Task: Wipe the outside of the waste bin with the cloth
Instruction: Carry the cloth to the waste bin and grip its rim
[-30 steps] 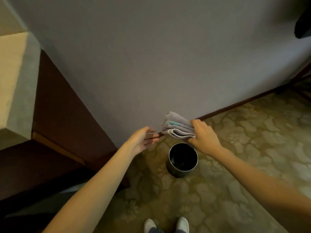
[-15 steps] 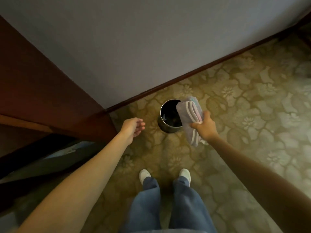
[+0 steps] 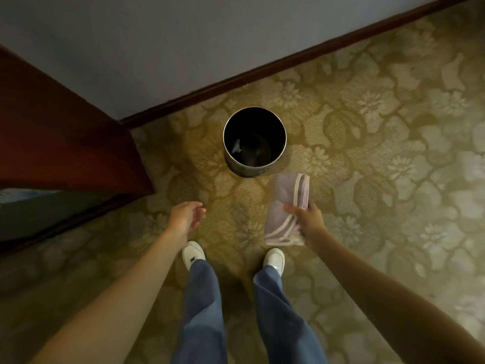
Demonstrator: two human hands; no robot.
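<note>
The bin [image 3: 254, 141] stands upright on the carpet [image 3: 367, 153] in the upper middle of the frame, its round mouth facing you and only a thin strip of its outer wall showing at the lower edge. It lies up-frame from both your hands, well apart from each. Your right hand [image 3: 308, 222], lower right of the bin, is closed around the folded cloth [image 3: 284, 206], thumb on top. The cloth's long axis runs up-frame, and its upper end points just right of the bin's near wall without touching it. That hand looks the nearer of the two, and the cloth's tip nearer still. Your left hand [image 3: 185, 216], lower left of the bin, hangs half open, fingers loosely curled, holding and touching nothing. Since the bin's axis is vertical and you are looking almost straight down it, the outside wall is likely reachable only by coming down beside the rim; your free left hand seems placed to steady the rim.
</note>
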